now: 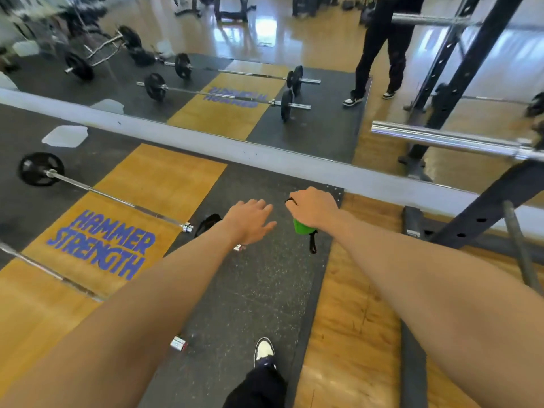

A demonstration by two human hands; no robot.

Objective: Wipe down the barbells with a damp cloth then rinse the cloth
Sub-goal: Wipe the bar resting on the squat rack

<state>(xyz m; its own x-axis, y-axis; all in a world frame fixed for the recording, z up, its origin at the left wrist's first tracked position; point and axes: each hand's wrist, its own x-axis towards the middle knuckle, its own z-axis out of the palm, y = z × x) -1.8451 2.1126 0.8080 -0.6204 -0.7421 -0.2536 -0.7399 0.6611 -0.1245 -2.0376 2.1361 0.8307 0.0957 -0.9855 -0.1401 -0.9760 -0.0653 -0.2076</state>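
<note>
Matting of dark speckled rubber [259, 290] runs under us. On its left is a wooden platform [164, 178] lettered HAMMER STRENGTH in blue, and on its right is plank flooring [353, 319]. A mirror [265, 39] lines the far wall above a pale ledge [206, 142], showing a glossy gym floor and a standing person's dark trousers. A black rack [497, 198] stands at the right. Our white-toed shoe [264, 348] is on the mat.

Two chrome barbells lie on the floor, apart and roughly parallel, both slanting from far left to near right. The far barbell [117, 198] carries a black plate [41, 169] at its far-left end, and its other end reaches just under our left hand [250, 220]. The near barbell [53, 272] passes beneath our left forearm, and its sleeve end shows on the mat. A racked barbell [441, 139] lies about level, its bright sleeve pointing left.

Our left hand hovers flat, fingers straight and slightly spread, holding nothing. Our right hand [313, 209] is curled round a green cloth [301, 226] above the mat, just right of the left hand. A black strap [312, 244] dangles beneath it.
</note>
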